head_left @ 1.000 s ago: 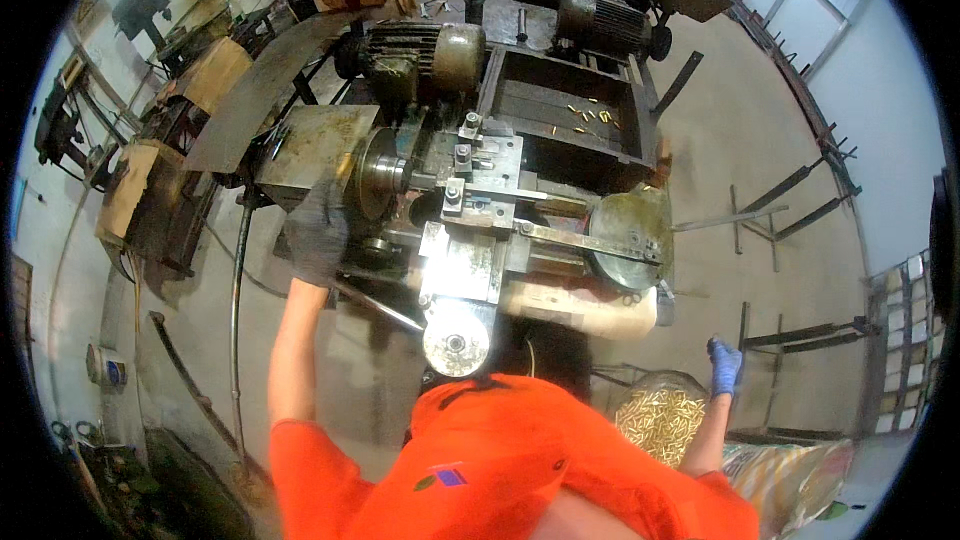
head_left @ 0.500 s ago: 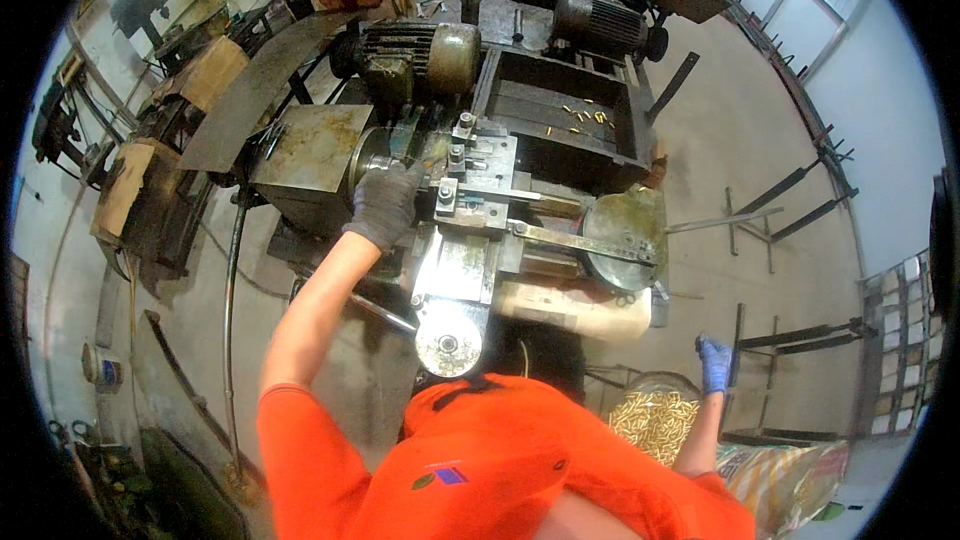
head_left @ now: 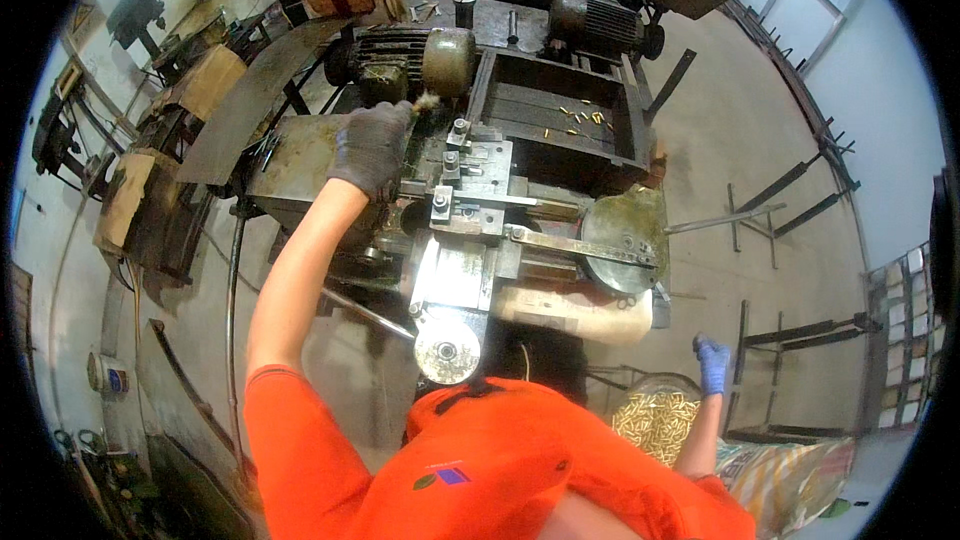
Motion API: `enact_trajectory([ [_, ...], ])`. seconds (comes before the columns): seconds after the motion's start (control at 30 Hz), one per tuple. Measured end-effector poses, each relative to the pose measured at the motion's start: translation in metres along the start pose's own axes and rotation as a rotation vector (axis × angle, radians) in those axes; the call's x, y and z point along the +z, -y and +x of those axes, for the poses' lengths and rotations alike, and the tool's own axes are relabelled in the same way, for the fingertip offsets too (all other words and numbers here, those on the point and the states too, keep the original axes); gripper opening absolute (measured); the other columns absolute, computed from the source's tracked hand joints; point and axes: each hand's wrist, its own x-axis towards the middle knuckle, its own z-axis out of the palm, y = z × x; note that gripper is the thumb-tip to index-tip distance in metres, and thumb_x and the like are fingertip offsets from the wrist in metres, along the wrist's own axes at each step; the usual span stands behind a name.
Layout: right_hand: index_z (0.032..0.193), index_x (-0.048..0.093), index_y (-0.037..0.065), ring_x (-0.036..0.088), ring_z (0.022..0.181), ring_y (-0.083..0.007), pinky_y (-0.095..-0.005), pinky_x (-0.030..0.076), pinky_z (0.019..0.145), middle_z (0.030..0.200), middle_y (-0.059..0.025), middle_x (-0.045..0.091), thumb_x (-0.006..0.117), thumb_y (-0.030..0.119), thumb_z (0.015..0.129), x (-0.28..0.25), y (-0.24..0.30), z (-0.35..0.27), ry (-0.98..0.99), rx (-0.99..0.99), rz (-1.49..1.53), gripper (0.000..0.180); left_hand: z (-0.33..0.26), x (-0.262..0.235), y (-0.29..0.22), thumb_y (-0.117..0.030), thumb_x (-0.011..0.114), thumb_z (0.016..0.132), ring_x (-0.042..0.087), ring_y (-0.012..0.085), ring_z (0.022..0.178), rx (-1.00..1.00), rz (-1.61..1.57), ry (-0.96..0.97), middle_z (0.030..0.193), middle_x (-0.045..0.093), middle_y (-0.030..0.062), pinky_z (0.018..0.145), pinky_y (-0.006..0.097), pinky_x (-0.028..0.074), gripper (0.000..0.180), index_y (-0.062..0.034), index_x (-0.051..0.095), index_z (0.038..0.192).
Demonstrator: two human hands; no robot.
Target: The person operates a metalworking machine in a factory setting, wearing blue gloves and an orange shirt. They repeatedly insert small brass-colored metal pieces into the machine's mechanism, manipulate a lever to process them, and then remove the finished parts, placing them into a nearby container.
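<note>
Workshop lathe (head_left: 470, 210): left hand (head_left: 372, 145) grip closed on brush (head_left: 428, 102) (bristles showing).

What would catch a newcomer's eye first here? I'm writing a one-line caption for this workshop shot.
Most likely the bright orange shirt filling the lower middle, and the bare left arm rising from it to the grey-gloved left hand, which holds a small brush over the grimy metal lathe at centre. At lower right, the blue-gloved right hand hangs beside a bin of shiny brass pieces.
</note>
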Motion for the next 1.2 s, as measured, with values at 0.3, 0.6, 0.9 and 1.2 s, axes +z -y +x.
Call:
enact_trajectory([
  [0.3, 0.074, 0.067, 0.001, 0.048, 0.056, -0.0075, -0.0231, 0.037, 0.052, 0.064, -0.0005, 0.059, 0.064, 0.022, 0.081, 0.003, -0.003, -0.011, -0.029, 0.04, 0.036, 0.022, 0.007, 0.017, -0.001, -0.01, 0.057, 0.073, 0.064, 0.0301, 0.08, 0.143, 0.187, 0.488, 0.081, 0.065, 0.0142, 0.068, 0.04, 0.051, 0.015, -0.01, 0.066, 0.085],
  [0.6, 0.079, 0.067, -0.001, 0.048, 0.057, -0.0077, -0.0243, 0.039, 0.054, 0.066, -0.0005, 0.06, 0.066, 0.022, 0.08, 0.0, -0.02, -0.011, -0.079, 0.04, 0.124, 0.023, 0.015, 0.019, 0.003, -0.01, 0.056, 0.073, 0.062, 0.0333, 0.076, 0.09, -0.023, 0.124, 0.078, 0.063, 0.0156, 0.065, 0.042, 0.05, 0.01, -0.0077, 0.063, 0.08],
  [0.9, 0.071, 0.067, 0.005, 0.046, 0.053, -0.0071, -0.0231, 0.036, 0.05, 0.061, 0.0016, 0.058, 0.066, 0.025, 0.079, -0.001, -0.018, -0.023, -0.069, 0.063, 0.061, 0.022, -0.024, -0.044, 0.05, -0.013, 0.057, 0.08, 0.059, 0.0342, 0.071, -0.059, 0.183, -0.094, 0.08, 0.061, 0.015, 0.059, 0.042, 0.046, 0.014, -0.0087, 0.061, 0.093],
  [1.2, 0.073, 0.066, 0.001, 0.045, 0.056, -0.008, -0.0242, 0.035, 0.048, 0.064, 0.0009, 0.057, 0.067, 0.024, 0.078, 0.0, -0.033, -0.027, -0.036, 0.101, 0.067, 0.023, -0.105, -0.06, 0.073, -0.018, 0.059, 0.08, 0.06, 0.0325, 0.069, -0.114, 0.193, -0.117, 0.083, 0.062, 0.0143, 0.06, 0.041, 0.047, 0.023, -0.0113, 0.063, 0.102],
])
